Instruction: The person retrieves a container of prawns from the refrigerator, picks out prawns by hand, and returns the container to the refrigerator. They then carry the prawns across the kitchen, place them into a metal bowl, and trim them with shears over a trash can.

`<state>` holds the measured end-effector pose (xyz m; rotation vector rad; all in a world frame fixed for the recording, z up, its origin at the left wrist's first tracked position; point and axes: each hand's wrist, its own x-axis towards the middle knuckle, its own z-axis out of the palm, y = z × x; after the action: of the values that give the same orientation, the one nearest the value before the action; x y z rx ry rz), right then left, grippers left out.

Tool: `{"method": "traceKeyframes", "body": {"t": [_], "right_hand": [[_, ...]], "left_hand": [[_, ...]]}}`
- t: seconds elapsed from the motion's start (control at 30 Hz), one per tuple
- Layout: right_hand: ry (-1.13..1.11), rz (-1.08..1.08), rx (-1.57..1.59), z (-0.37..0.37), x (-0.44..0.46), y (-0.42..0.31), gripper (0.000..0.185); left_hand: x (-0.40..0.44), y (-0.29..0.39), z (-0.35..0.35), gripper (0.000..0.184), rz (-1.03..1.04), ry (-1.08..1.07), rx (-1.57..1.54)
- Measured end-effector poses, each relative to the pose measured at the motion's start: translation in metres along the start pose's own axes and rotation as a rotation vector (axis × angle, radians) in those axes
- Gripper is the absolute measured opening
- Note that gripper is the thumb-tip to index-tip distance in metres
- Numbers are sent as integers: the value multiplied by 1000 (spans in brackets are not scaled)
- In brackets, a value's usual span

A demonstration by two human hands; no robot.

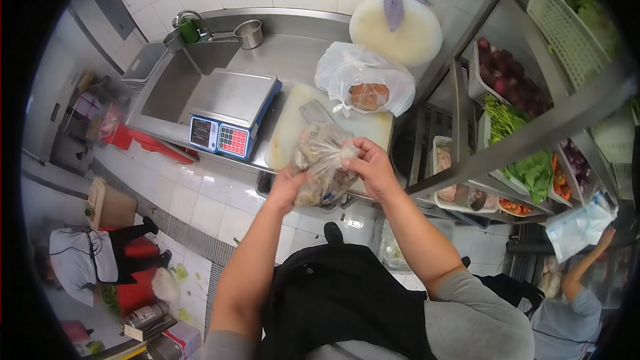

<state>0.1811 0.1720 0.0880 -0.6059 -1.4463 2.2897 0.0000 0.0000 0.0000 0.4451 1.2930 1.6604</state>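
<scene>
A clear plastic bag filled with lumpy grey-brown food hangs in front of me, over the near edge of the cutting board. Its gathered neck is pinched in the fingers of my right hand. From the other side, my left hand grips the bag's body, with some fingers hidden behind it. What the food is, I cannot make out. Just beyond the bag, a broad metal blade lies on the board. A white plastic bag with something orange-brown inside rests at the board's far end.
Left of the board sits a blue digital scale, beside the sink. A metal pot stands behind. Shelves with vegetable crates rise at right. One person bends at lower left; another reaches toward the lower-right shelf.
</scene>
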Motion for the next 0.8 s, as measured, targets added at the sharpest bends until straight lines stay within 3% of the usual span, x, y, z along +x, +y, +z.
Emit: {"method": "traceKeyframes", "body": {"t": [0.07, 0.1, 0.17, 0.2, 0.3, 0.37, 0.43, 0.5, 0.57, 0.67, 0.7, 0.73, 0.77, 0.8], "right_hand": [[-4, -70, 24, 13, -6, 9, 47], [-29, -104, 13, -4, 48, -5, 47], [-9, -32, -127, -9, 67, 22, 48], [-15, 1, -155, -15, 81, 49, 48], [-50, 38, -32, -22, 107, 83, 48], [-62, 61, -11, -26, 109, 89, 48], [41, -49, -362, -28, 111, 87, 46], [100, -118, -480, -27, 113, 74, 44], [162, -200, -600, -22, 124, 62, 43], [136, -314, -839, -18, 140, 48, 42], [115, -268, -905, -13, 144, 44, 43], [90, -221, -975, -10, 147, 43, 44], [88, -222, -981, -8, 147, 42, 44], [58, -270, -1001, -7, 149, 44, 43]], "left_hand": [[-5, 11, -15, 69, -129, -3, 171], [56, 34, -9, 69, -85, -3, 179], [63, 40, -9, 60, -15, 308, 465], [69, 33, -19, 59, -1, 373, 437], [76, 15, -29, 60, 137, 298, 658], [67, -2, -24, 63, 114, 279, 738], [63, -8, -3, 62, 321, 305, 754], [56, 25, 25, 67, 274, 335, 823], [67, 39, 30, 73, 527, 366, 1077], [90, 51, 34, 64, 595, 260, 1255], [98, 51, 30, 64, 600, 255, 1252], [105, 49, 25, 53, 473, 285, 1210], [111, 45, 20, 42, 346, 317, 1166], [111, 45, 19, 42, 347, 318, 1163]]}}
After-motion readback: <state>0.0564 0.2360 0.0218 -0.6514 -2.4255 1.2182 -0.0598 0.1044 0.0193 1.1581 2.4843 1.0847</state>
